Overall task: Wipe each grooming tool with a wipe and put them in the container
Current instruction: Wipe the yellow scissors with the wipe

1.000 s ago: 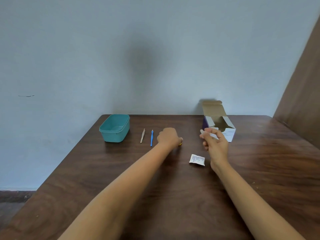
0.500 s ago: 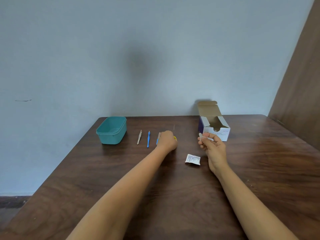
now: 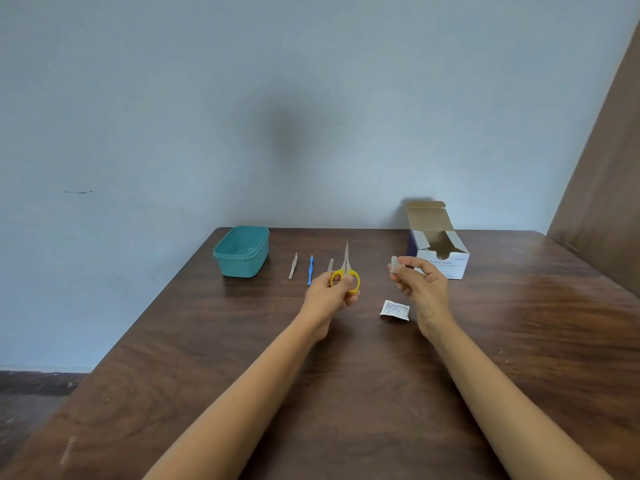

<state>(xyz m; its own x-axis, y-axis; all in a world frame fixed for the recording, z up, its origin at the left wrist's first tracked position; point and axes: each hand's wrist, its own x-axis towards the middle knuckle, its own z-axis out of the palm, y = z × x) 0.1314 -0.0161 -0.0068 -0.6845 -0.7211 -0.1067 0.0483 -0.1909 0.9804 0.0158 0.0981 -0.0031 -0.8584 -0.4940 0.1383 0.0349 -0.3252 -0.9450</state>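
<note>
My left hand [image 3: 330, 294] grips small scissors [image 3: 345, 268] by their yellow handles, blades pointing up and away, lifted off the table. My right hand [image 3: 417, 285] pinches a small pale wipe [image 3: 393, 263] between thumb and fingertips, a short way right of the scissors. On the table lie a metal tweezer-like tool [image 3: 293, 266], a blue-handled tool [image 3: 310, 270] and a small metal tool [image 3: 330, 265] partly hidden by my left hand. The teal container [image 3: 241, 251] stands to their left, with nothing visible inside.
A torn white wipe sachet [image 3: 394, 310] lies on the brown wooden table [image 3: 346, 393] below my right hand. An open box of alcohol swabs [image 3: 438, 249] stands at the back right. A wall runs behind; a brown panel rises at far right.
My left hand has lifted the yellow-handled scissors off the table and turned them so the blades show. My right hand kept the wipe and shifted slightly.
</note>
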